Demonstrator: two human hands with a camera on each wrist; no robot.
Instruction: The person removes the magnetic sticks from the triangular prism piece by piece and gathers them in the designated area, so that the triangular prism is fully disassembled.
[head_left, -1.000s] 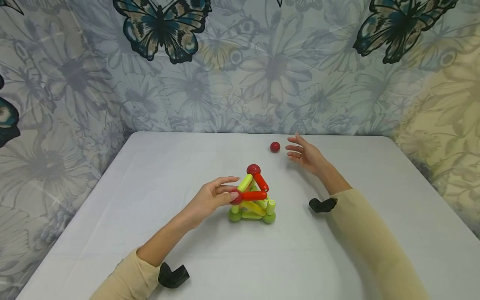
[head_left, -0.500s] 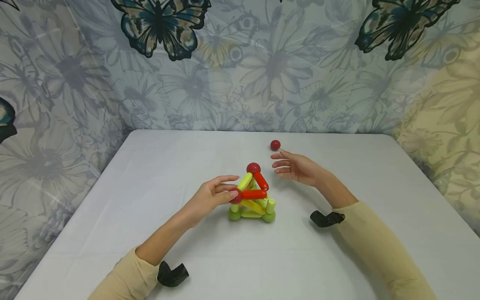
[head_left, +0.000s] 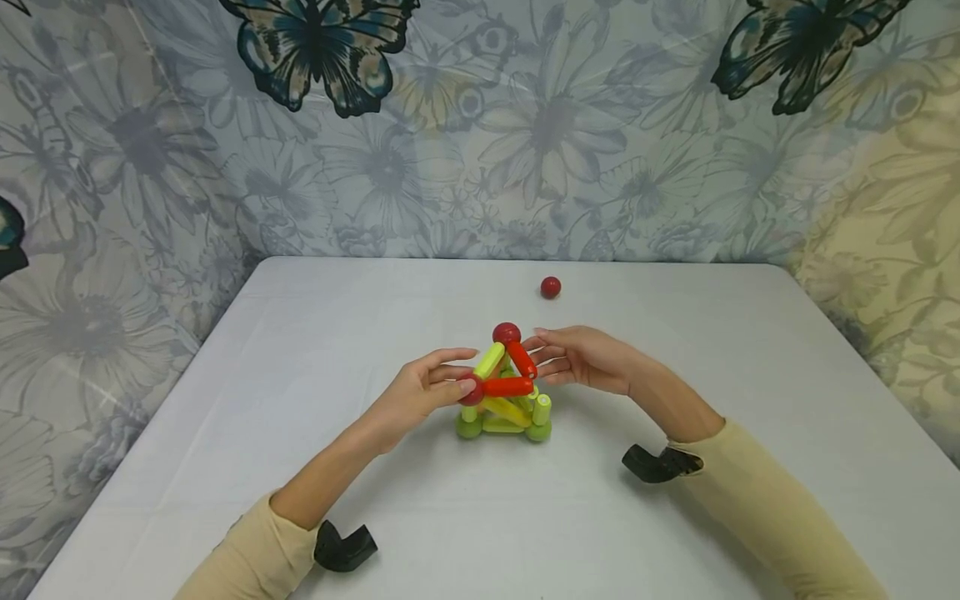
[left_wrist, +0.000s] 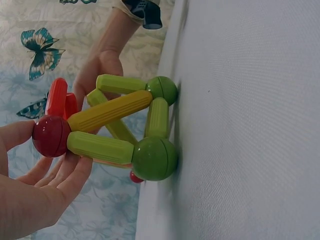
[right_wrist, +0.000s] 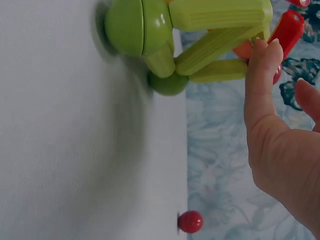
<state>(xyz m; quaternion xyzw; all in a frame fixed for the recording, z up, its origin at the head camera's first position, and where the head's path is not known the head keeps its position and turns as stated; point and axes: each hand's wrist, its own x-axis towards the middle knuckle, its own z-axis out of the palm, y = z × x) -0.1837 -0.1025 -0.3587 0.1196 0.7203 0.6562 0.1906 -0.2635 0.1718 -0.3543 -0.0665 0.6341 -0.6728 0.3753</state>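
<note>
A construction of balls and rods stands mid-table, with green balls (left_wrist: 155,158) at its base, yellow-green rods (left_wrist: 101,147) and a yellow rod (left_wrist: 110,111). Its upper part has red rods (head_left: 507,387) and a red ball (head_left: 507,333) at the peak. My left hand (head_left: 408,400) pinches the red ball (left_wrist: 51,136) at its left corner between thumb and fingers. On the far right side, my right hand (head_left: 596,358) holds its fingers loosely extended, with fingertips right at the rods; one finger overlaps an upright green rod's end in the right wrist view.
A loose red ball (head_left: 551,287) lies near the back edge of the white-covered table (head_left: 337,308). Behind it rises a wall (head_left: 450,192) with flowers and butterflies. Each sleeve has a black wrist mount (head_left: 345,547) by the cuff.
My right hand has come from beside the loose red ball down and left to the construction's right side. The left hand keeps its pinch, and the construction stays in place.
</note>
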